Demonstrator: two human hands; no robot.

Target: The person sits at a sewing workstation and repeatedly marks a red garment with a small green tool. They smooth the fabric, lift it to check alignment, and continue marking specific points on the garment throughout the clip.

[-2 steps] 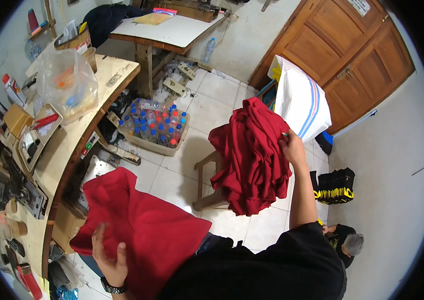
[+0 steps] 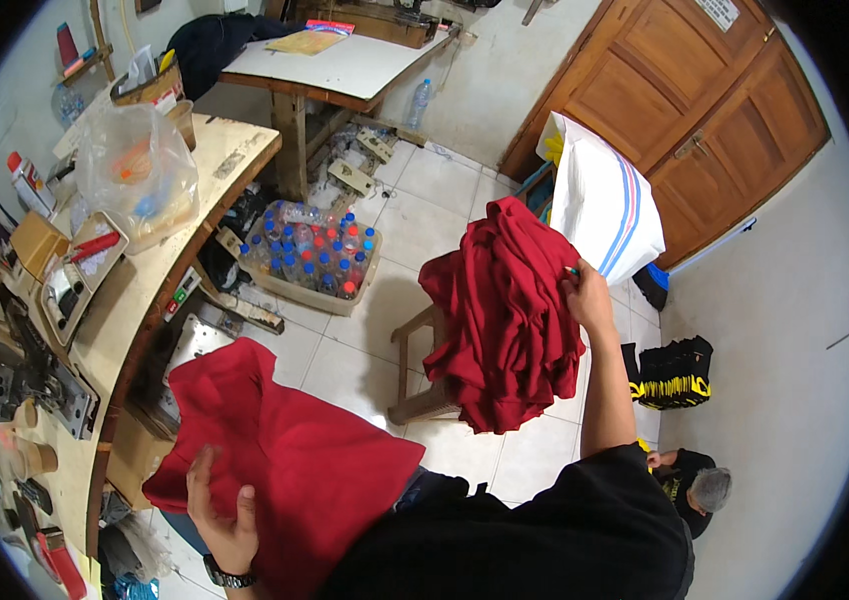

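Observation:
Across my lap lies a piece of red cloth (image 2: 315, 440), its far end spread toward the workbench. My left hand (image 2: 220, 520), with a dark watch at the wrist, is open over this cloth, thumb and fingers apart. A tall heap of folded red cloth pieces (image 2: 505, 320) rests on a stool (image 2: 413, 400) in front of me. At the heap's right edge is my right hand (image 2: 588, 300), its fingers closed. A small green-tipped thing (image 2: 573, 269) pokes out by the fingertips; its kind is too small to tell, and the cloth hides part of the fingers.
A cluttered wooden workbench (image 2: 145, 290) curves along the left, bearing a plastic bag (image 2: 135, 170). Beyond the stool stands a tub of bottles (image 2: 310, 255). A white sack (image 2: 605, 205) leans near the wooden door (image 2: 685, 120). Another person (image 2: 695, 490) is at the lower right.

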